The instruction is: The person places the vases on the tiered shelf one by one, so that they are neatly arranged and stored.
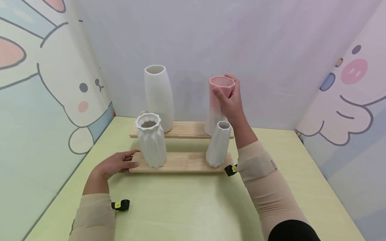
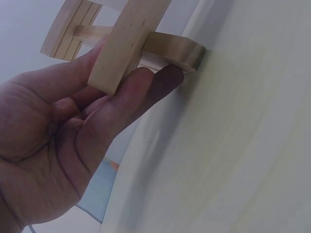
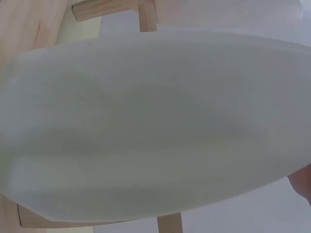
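My right hand (image 1: pixel 232 100) grips a tall vase (image 1: pixel 214 100), pink above and white below, near its rim. The vase's base is at the right end of the rear board (image 1: pixel 190 129) of a two-step wooden stand. Lower left, my left hand (image 1: pixel 116 164) holds the end of the front board (image 1: pixel 185 162), with thumb and fingers around the wood (image 2: pixel 129 46) in the left wrist view. On the front board stand a pleated white vase (image 1: pixel 152 144) at left and a small faceted white vase (image 1: pixel 219 145) at right. A pale vase (image 3: pixel 155 121) fills the right wrist view.
A tall smooth white vase (image 1: pixel 159 97) stands on the rear board's left part. The stand sits on a pale yellow-green table (image 1: pixel 181 207). Behind is a plain light wall (image 1: pixel 187 40), with cartoon-printed panels (image 1: pixel 60 83) at the sides.
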Tool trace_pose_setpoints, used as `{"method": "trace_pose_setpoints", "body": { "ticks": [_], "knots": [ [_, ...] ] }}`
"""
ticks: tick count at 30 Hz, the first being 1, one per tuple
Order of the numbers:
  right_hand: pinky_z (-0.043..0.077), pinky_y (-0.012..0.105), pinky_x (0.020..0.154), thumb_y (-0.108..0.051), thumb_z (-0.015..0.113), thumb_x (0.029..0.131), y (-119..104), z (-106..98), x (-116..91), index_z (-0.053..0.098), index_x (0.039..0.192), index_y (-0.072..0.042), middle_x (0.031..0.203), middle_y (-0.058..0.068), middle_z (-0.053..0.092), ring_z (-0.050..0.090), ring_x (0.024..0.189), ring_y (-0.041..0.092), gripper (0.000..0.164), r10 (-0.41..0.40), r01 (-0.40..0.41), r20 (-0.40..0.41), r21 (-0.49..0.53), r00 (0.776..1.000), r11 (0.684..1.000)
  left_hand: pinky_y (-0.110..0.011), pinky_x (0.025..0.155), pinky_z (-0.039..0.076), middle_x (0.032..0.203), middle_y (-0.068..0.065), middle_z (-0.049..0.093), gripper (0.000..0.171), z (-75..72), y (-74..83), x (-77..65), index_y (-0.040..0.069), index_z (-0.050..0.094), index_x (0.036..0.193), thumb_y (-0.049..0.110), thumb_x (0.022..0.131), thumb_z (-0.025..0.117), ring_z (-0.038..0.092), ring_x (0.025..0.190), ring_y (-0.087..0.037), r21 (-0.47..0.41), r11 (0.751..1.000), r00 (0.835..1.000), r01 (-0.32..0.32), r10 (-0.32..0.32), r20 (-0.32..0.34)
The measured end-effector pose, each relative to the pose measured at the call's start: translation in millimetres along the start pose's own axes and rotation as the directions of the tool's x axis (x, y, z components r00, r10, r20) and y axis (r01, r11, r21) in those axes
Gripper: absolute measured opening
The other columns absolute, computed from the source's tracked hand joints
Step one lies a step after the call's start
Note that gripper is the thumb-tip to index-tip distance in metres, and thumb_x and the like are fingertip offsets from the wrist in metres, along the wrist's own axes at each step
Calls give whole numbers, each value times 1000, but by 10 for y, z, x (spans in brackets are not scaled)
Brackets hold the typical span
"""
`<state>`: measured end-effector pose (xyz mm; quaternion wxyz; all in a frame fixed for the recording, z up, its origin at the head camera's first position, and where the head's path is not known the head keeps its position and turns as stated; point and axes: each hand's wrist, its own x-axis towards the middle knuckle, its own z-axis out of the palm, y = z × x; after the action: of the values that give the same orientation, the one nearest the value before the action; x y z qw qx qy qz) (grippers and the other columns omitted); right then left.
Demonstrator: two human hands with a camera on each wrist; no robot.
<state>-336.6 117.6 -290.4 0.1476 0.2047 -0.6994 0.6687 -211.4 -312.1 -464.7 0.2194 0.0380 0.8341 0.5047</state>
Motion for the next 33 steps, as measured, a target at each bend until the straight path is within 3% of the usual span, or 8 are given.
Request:
{"method": "trace_pose_setpoints", "body": {
  "ticks": [12,18,25,33],
  "knots": [
    [51,32,82,-56,77,78,14,9,-2,33,144,-25,129,4,49,51,109,23,86,-17,17,-17,-4,1000,1000,-30,83,54,152,-22,35,79,-14,12,-4,12,28,156,33,92,70,59,106,-17,-22,1000,1000,-12,12,14],
    [52,32,81,-55,76,79,9,16,-8,30,147,-21,129,5,49,51,108,23,89,-21,21,-8,-7,1000,1000,-30,82,54,151,-25,36,81,-18,10,-7,10,27,156,33,92,70,60,101,-17,-18,1000,1000,-20,20,22],
    [51,32,79,-60,76,76,2,9,-11,33,144,-26,127,5,50,52,106,23,86,-41,41,-12,-15,999,999,-29,82,53,145,-21,43,80,-25,13,0,14,30,155,35,90,71,63,86,-22,-6,1000,1000,-3,3,7],
    [52,33,79,-60,76,76,10,1,-19,32,144,-29,127,5,50,52,106,24,86,-32,32,4,1,999,999,-28,82,52,148,-23,40,80,-9,22,-9,12,29,156,35,91,71,63,84,-21,2,1000,1000,-6,6,14]
  ]
}}
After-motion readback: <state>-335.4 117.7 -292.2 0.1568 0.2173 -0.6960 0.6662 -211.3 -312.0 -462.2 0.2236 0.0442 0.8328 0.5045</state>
